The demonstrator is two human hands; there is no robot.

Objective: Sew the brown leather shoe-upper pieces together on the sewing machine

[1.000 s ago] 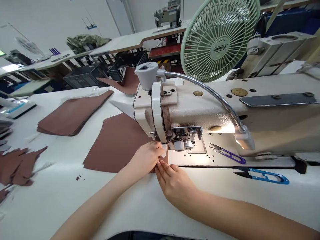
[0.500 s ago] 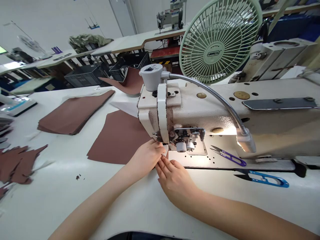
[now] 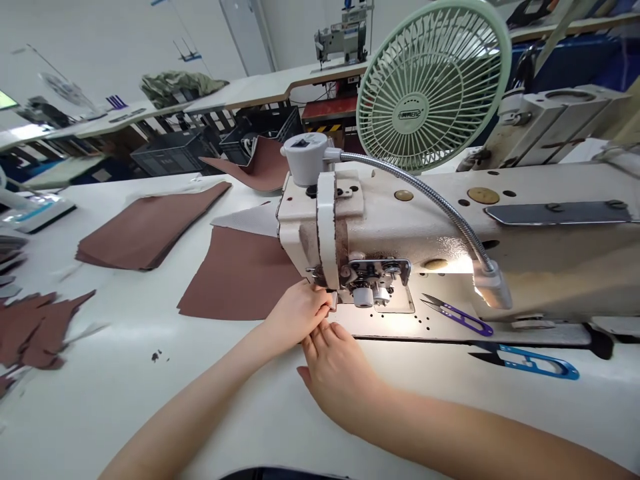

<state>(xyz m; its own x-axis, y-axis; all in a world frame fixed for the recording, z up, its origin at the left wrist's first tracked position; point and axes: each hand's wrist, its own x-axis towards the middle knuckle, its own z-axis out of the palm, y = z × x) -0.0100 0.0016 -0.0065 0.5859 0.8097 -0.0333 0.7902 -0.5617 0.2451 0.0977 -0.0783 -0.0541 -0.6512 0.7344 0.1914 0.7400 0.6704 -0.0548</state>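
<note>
Our left grip (image 3: 300, 310) curls on the brown sheet (image 3: 240, 277) by the sewing machine (image 3: 400, 227), its hold unclear to us; our right grip (image 3: 336, 360) lies open just beside.

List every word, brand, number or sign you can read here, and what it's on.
Nothing can be read with certainty.
Hub badge of the green desk fan: lettering, too blurred to read.
Gray plastic crate: faint marks on its side, too small and blurred.
Pale tag at left: too small to tell whether it bears print.
</note>
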